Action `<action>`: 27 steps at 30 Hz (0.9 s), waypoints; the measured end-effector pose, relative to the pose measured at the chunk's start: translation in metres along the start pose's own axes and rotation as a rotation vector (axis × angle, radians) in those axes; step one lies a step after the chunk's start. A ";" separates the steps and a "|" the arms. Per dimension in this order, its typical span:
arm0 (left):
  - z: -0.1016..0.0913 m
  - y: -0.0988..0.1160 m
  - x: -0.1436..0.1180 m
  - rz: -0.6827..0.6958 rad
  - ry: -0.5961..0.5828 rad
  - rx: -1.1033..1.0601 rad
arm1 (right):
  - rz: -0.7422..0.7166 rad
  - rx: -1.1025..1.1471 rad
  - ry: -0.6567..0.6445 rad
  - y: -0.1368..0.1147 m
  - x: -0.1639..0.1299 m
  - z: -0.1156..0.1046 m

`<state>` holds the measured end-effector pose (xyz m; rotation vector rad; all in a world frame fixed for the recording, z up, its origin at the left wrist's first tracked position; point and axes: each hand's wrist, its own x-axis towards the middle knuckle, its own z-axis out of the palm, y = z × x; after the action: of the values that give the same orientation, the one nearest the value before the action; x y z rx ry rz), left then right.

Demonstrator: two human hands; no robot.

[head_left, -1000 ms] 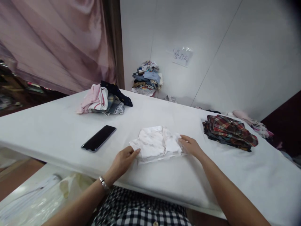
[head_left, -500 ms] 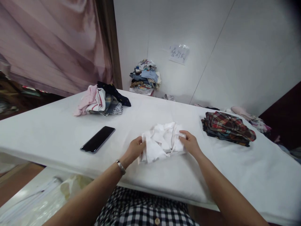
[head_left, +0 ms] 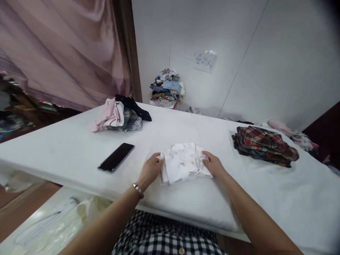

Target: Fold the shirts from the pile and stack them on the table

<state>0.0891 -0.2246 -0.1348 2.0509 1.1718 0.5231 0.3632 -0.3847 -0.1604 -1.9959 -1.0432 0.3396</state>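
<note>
Fingers (head_left: 156,163) of left hand (head_left: 150,170) curled onto left edge of white garment (head_left: 183,162); right hand (head_left: 214,165) pinching right edge. Bundle near front of table (head_left: 66,148), loosely folded. Risk: layers springing open if grip slackens; phone (head_left: 116,157) near, sweepable by elbow.

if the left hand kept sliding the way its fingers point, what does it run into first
The left hand points right, across the table, and its fingertips already touch the folded white garment. That cloth comes first; beyond it sits the right hand, pressed against the garment's other side.
</note>
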 end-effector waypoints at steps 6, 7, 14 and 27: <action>0.003 0.009 0.022 0.022 -0.084 0.323 | -0.061 -0.185 0.082 0.004 -0.008 0.006; 0.002 0.010 0.022 0.025 -0.082 0.327 | -0.086 -0.183 0.085 0.005 -0.010 0.006; 0.004 0.014 0.001 0.364 0.267 0.131 | -0.158 0.034 0.363 0.011 -0.008 -0.004; 0.051 -0.006 0.006 0.623 -0.149 0.480 | -0.248 -0.251 -0.198 0.002 -0.018 0.007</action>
<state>0.1218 -0.2365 -0.1736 2.8333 0.5827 0.3826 0.3487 -0.3950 -0.1686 -2.0499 -1.5061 0.2873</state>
